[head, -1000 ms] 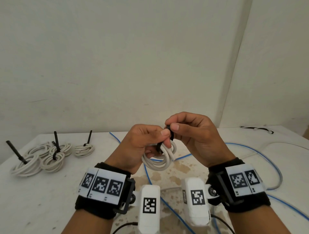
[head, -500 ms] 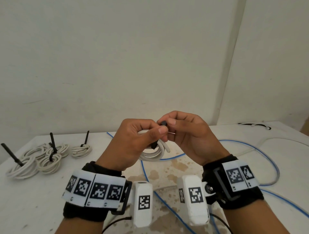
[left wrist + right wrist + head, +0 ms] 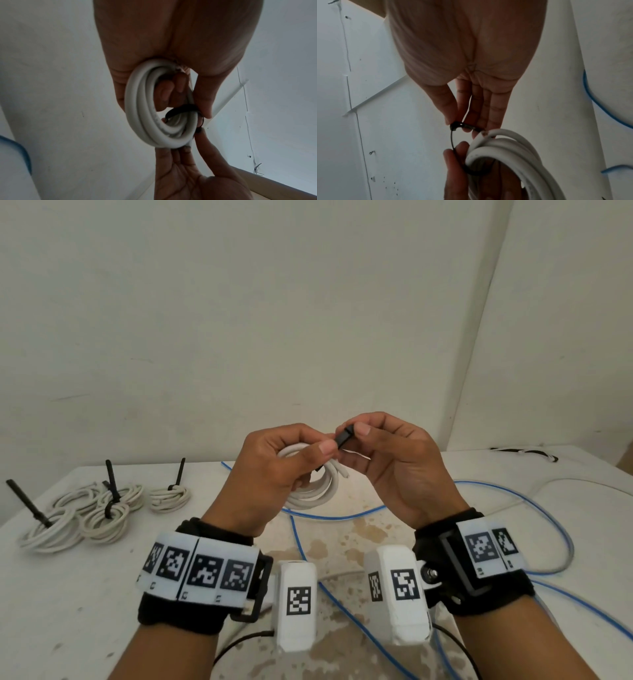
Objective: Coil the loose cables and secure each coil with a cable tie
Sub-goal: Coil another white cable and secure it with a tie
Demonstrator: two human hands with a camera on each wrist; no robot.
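Observation:
My left hand [image 3: 291, 460] grips a small coil of white cable [image 3: 315, 487] above the table, fingers curled through the loops. In the left wrist view the coil [image 3: 154, 119] hangs from that hand with a black cable tie [image 3: 181, 109] looped round one side. My right hand [image 3: 376, 446] pinches the tie's head end [image 3: 344, 437] between thumb and forefinger, just right of my left thumb. The right wrist view shows the tie's head [image 3: 458, 125] in that pinch and its thin strap running down to the coil [image 3: 505, 148].
Several tied white coils [image 3: 102, 508] with black tie tails sticking up lie at the table's left. Loose blue cable [image 3: 479, 491] winds over the stained white table [image 3: 85, 594] in the middle and right. A white-and-black cable [image 3: 524, 451] lies at the far right. A wall stands behind.
Both hands have lifted the coil slightly. The right hand has drawn the tie's head end up and right, away from the coil, where before it was pressed close against it.

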